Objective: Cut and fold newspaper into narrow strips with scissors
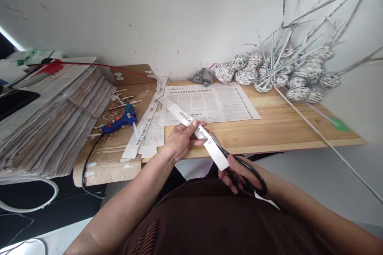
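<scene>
My left hand (187, 137) pinches a long printed paper strip (176, 113) between thumb and fingers, above the front edge of the wooden table. The strip slants from the upper left down to the right. In my right hand (236, 173) are black-handled scissors (254, 175), whose blades lie along the strip's right side near its lower end. Behind the strip, a newspaper sheet (221, 101) lies flat on the table (287, 127). More cut paper strips (143, 127) are stacked to the left of the sheet.
A blue glue gun (121, 121) rests on cardboard (119, 167), left of the strips. Further left stands a tall newspaper stack (68, 115). Woven paper balls with long stems (305, 71) and a grey cloth (202, 76) sit along the wall. A long thin rod (317, 135) crosses the right side.
</scene>
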Demonstrator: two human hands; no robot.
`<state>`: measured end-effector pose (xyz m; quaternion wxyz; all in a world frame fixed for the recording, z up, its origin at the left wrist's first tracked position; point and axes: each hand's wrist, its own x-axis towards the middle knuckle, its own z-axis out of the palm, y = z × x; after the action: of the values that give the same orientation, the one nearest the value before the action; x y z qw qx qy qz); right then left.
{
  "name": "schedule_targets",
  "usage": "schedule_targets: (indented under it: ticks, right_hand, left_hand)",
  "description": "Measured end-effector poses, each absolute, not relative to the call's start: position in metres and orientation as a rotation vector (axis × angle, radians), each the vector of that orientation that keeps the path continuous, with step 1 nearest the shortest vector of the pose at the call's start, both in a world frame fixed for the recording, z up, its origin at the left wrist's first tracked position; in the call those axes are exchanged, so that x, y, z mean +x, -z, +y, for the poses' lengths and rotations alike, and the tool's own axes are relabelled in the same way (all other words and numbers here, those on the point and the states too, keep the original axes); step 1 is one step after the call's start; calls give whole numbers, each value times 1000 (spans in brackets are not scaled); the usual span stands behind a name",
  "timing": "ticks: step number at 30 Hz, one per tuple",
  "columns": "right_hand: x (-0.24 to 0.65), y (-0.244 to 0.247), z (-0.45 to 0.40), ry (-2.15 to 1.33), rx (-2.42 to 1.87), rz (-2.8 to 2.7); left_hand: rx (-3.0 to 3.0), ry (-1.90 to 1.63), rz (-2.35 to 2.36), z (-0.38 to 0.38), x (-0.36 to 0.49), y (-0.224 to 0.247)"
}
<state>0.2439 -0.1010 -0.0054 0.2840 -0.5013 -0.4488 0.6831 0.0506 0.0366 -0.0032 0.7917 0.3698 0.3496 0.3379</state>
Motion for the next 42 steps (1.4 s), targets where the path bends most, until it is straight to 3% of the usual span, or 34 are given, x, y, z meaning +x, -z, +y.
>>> schedule_targets:
  ticks: [42]
  right_hand:
    - [251,10,-98,-1993,-1200,-1105]
  left_hand:
    - [802,-808,724,28,59,3]
